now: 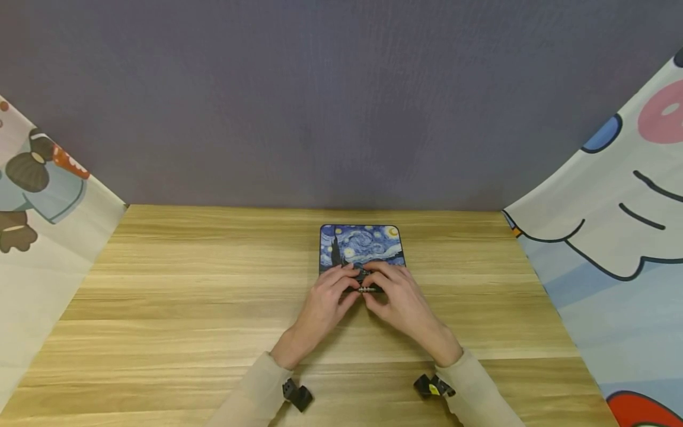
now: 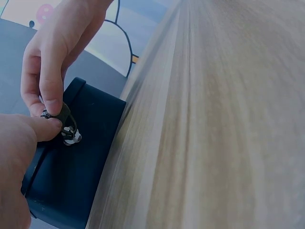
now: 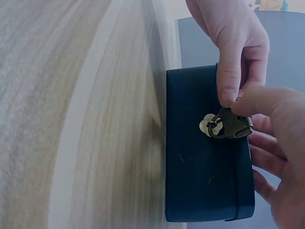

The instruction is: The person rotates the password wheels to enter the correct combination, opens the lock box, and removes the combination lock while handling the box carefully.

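Note:
A dark blue tin box (image 1: 365,242) with a swirling starry night picture on its lid stands on the table. A small dark bronze padlock (image 3: 237,126), which seems to have number dials, hangs by its shackle at the silver clasp (image 3: 208,125) on the box's near side. My left hand (image 1: 332,293) pinches the padlock from the left with thumb and fingers. From the right, my right hand (image 1: 392,293) grips the same padlock, its thumb close to the left one. Fingers cover part of the padlock, and whether its shackle is locked I cannot tell.
The wood-grain table (image 1: 187,314) spreads around the box. A grey panel (image 1: 309,107) rises behind it. Cartoon-printed cloths hang at the left (image 1: 48,237) and right (image 1: 603,255). Each sleeve carries a small black wrist device.

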`<state>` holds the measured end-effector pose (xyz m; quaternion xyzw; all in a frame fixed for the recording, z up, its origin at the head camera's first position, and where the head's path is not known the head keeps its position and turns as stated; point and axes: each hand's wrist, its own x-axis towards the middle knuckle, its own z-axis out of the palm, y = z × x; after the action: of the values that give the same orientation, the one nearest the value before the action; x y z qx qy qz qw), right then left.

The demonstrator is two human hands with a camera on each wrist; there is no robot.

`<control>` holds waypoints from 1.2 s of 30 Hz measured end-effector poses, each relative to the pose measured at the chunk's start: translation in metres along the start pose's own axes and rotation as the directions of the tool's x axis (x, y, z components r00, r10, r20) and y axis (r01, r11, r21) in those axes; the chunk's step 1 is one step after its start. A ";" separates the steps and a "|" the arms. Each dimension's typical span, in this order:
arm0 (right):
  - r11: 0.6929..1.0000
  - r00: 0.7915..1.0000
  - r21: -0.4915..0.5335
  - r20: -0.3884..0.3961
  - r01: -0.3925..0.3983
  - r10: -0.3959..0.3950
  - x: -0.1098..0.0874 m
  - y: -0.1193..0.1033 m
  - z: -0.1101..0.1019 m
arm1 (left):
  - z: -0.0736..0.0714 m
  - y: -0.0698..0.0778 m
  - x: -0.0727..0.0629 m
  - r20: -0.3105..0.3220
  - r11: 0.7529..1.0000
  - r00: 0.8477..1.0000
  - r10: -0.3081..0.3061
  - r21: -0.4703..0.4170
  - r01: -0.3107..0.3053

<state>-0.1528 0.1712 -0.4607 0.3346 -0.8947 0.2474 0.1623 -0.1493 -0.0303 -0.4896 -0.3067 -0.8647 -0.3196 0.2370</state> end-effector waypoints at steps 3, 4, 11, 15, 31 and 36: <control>1.000 1.000 -0.001 0.001 -0.001 0.001 0.000 0.000 0.000 | -0.001 0.001 0.000 0.004 1.000 1.000 -0.005 0.000 0.005; 1.000 1.000 -0.001 0.001 0.000 0.000 0.000 0.000 0.000 | -0.001 0.001 0.000 0.004 1.000 1.000 -0.005 0.001 0.005; 1.000 1.000 0.003 -0.002 0.006 -0.006 0.000 0.000 0.000 | -0.001 0.001 0.000 -0.004 1.000 1.000 0.002 0.005 -0.002; 1.000 1.000 0.003 -0.003 0.008 -0.008 0.000 0.000 0.000 | -0.001 0.001 0.000 -0.007 1.000 1.000 0.006 0.004 -0.006; 1.000 1.000 0.002 0.001 0.008 -0.008 0.000 0.000 0.000 | 0.001 0.000 0.000 -0.015 1.000 1.000 0.010 -0.003 -0.010; 1.000 1.000 0.003 0.003 0.007 -0.007 0.000 0.000 0.000 | 0.001 0.000 0.000 -0.008 1.000 1.000 0.006 0.004 -0.006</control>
<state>-0.1531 0.1711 -0.4611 0.3384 -0.8933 0.2479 0.1615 -0.1492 -0.0302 -0.4903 -0.3074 -0.8635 -0.3183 0.2419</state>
